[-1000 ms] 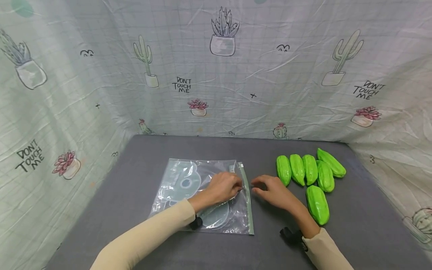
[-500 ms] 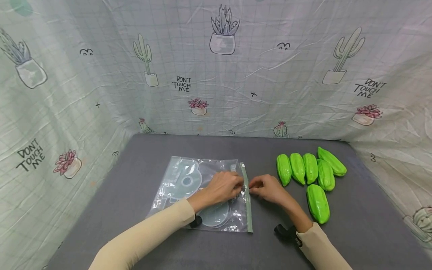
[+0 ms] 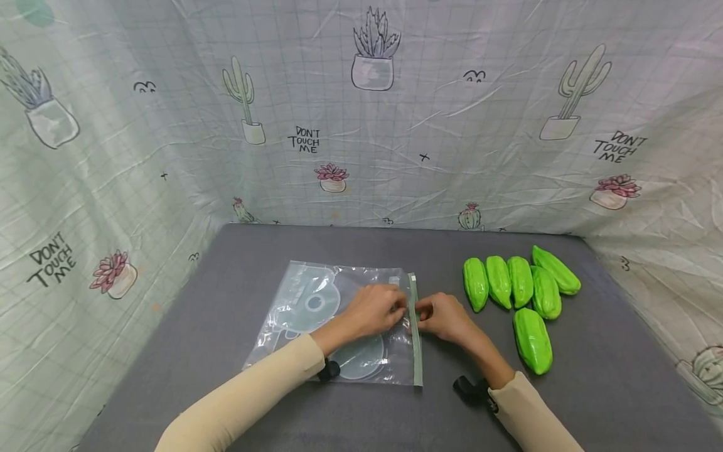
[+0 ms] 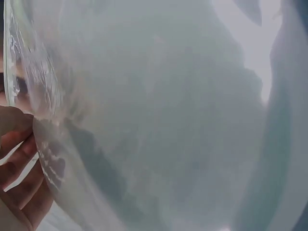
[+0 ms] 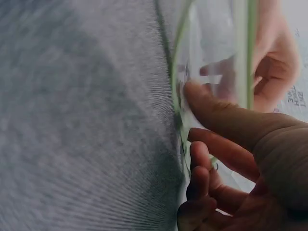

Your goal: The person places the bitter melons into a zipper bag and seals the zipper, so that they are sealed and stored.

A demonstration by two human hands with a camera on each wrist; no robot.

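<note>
A clear zip bag (image 3: 395, 367) printed with pale blue round shapes lies on the table, its green-edged mouth facing right. My left hand (image 3: 373, 311) pinches the upper film just behind the mouth; its fingertips (image 4: 19, 122) grip the plastic in the left wrist view. From the right, my right hand (image 3: 446, 317) holds the green zip strip (image 3: 417, 358). The right wrist view shows the mouth parted into two green edges, with the right thumb (image 5: 226, 113) inside and the other fingers outside the near edge.
Several glossy bright green, ridged oblong vegetables (image 3: 532, 342) lie to the right, most in a row farther back, one nearer the right forearm. Behind the dark grey table (image 3: 248, 245) hangs a cactus-print cloth (image 3: 423, 188).
My right hand has moved left to the bag's mouth and taken hold of its green edge. The left hand keeps its pinch; the mouth has parted slightly.
</note>
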